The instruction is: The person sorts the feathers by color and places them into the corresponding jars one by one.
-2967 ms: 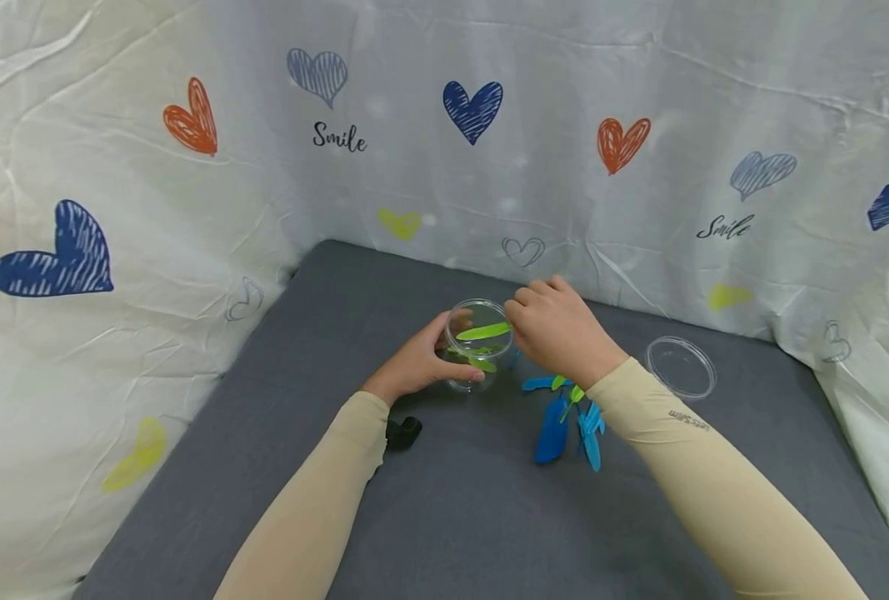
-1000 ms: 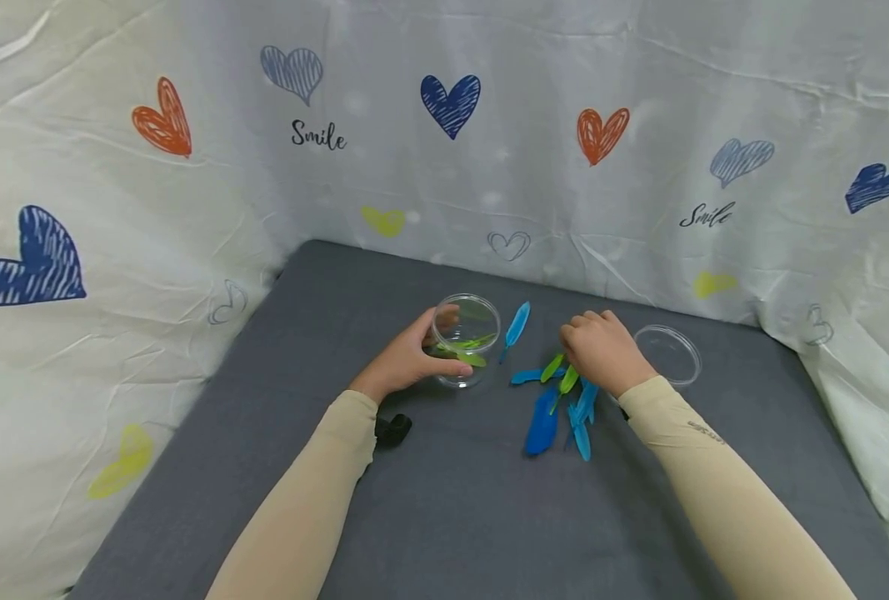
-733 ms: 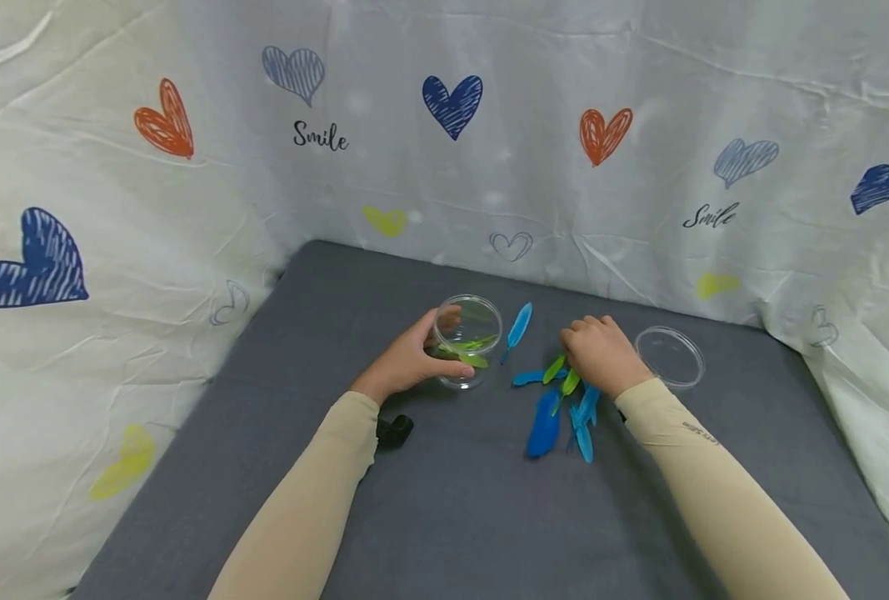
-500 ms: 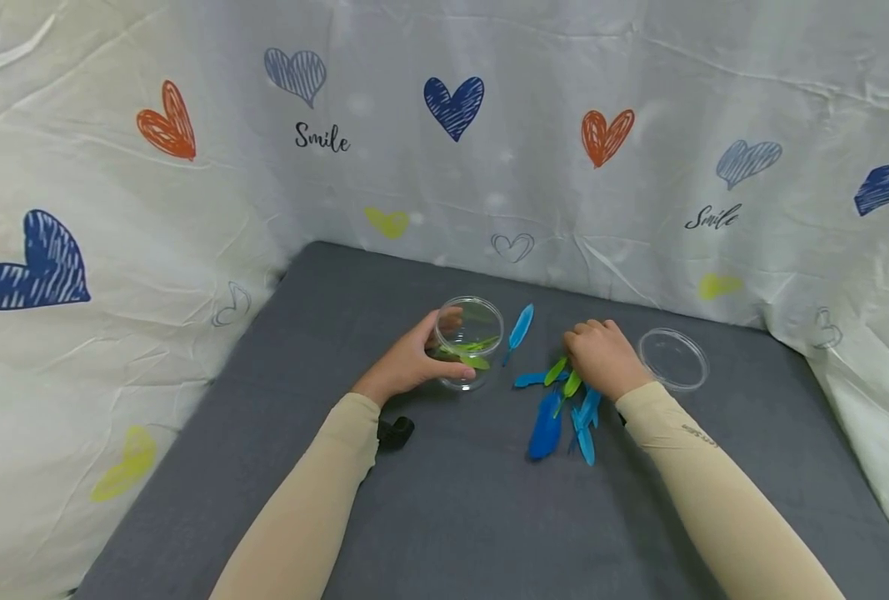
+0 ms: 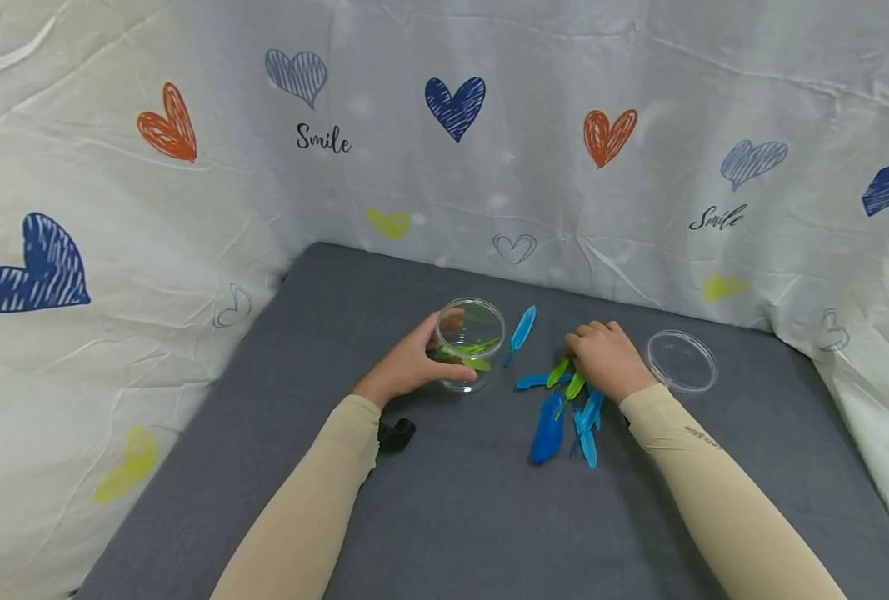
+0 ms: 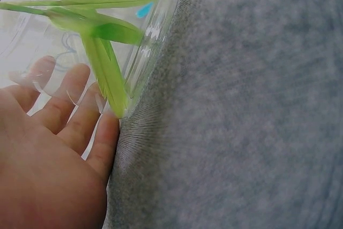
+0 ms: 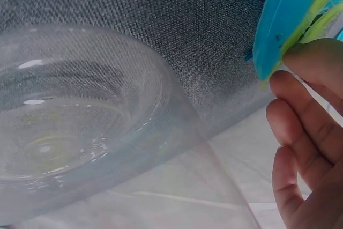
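Note:
My left hand (image 5: 412, 360) grips a clear plastic jar (image 5: 470, 302), thumb on the near side and fingers round the far side. Several green feathers (image 6: 104, 68) lie inside the jar. My right hand (image 5: 606, 360) is over a pile of feathers to the right of the jar. In the right wrist view, its thumb and index finger pinch a green feather (image 7: 316, 1) at its lower end, beside a blue feather (image 7: 281, 20). The pile holds a wide dark blue feather (image 5: 547, 429), lighter blue feathers (image 5: 586, 433) and green feathers (image 5: 574, 385).
A single light blue feather (image 5: 521, 329) lies between jar and right hand. A clear round lid (image 5: 681, 361) rests right of the right hand. A black object (image 5: 397, 435) sits by the left wrist. Behind the grey table (image 5: 459, 517) hangs a heart-printed white cloth (image 5: 534, 183).
Three seconds ago my right hand was at the jar's mouth with a green feather; it has since moved right, down to the pile. Lately it has stayed nearly still. My left hand keeps its grip.

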The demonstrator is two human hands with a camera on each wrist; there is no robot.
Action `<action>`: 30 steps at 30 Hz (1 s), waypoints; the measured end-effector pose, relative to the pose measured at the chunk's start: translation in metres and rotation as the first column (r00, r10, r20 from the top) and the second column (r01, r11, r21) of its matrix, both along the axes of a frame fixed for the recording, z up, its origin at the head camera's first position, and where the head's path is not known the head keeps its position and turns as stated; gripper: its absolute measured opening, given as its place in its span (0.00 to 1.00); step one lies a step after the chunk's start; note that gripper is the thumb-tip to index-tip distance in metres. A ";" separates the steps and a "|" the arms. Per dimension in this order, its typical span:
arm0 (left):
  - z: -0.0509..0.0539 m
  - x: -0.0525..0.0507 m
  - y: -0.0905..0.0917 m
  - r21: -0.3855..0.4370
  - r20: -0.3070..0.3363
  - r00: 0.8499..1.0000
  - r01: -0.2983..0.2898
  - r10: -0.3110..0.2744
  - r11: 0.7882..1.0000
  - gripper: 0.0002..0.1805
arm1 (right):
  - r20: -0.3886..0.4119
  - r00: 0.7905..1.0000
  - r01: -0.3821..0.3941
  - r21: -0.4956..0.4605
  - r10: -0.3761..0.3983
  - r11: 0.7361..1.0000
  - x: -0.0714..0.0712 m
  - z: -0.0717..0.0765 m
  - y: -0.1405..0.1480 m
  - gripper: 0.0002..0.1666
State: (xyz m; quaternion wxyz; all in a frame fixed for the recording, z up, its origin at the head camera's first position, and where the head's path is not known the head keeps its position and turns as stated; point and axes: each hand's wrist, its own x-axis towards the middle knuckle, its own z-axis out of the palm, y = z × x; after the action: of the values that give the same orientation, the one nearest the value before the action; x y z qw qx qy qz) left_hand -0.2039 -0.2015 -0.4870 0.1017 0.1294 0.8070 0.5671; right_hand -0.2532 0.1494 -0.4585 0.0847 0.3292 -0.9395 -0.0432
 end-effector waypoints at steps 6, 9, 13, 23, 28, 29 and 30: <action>0.001 0.002 0.001 0.004 0.001 1.000 -0.002 0.002 1.000 0.57 | 0.002 1.000 -0.009 -0.002 0.010 1.000 -0.001 -0.002 -0.001 0.12; -0.001 0.003 0.001 -0.003 0.004 1.000 0.005 -0.005 1.000 0.58 | 0.020 0.999 -0.027 -0.008 0.028 1.000 0.001 -0.003 0.000 0.14; -0.002 0.001 0.001 0.000 0.002 1.000 0.008 -0.008 1.000 0.59 | 0.023 0.998 -0.055 -0.010 0.055 0.998 0.001 -0.003 -0.001 0.15; -0.002 -0.001 0.001 0.015 0.012 1.000 0.007 -0.007 1.000 0.57 | 0.016 0.996 -0.085 -0.029 0.086 0.996 0.001 -0.001 -0.003 0.13; -0.002 -0.001 0.001 0.020 0.009 1.000 0.005 -0.006 1.000 0.57 | -0.004 0.996 -0.093 -0.039 0.093 0.995 0.003 0.004 -0.005 0.12; -0.002 -0.001 0.001 0.021 0.008 1.000 0.005 -0.005 1.000 0.57 | -0.005 0.995 -0.095 -0.042 0.095 0.995 0.004 0.005 -0.006 0.11; -0.002 -0.001 0.000 0.021 0.007 1.000 0.005 -0.005 1.000 0.57 | -0.005 0.995 -0.097 -0.045 0.097 0.994 0.004 0.007 -0.006 0.11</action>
State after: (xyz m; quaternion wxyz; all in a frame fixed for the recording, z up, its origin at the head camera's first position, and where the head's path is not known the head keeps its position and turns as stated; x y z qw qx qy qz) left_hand -0.2045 -0.2010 -0.4891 0.1047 0.1303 0.8004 0.5757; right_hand -0.2488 0.1434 -0.4514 0.0953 0.3722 -0.9231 -0.0184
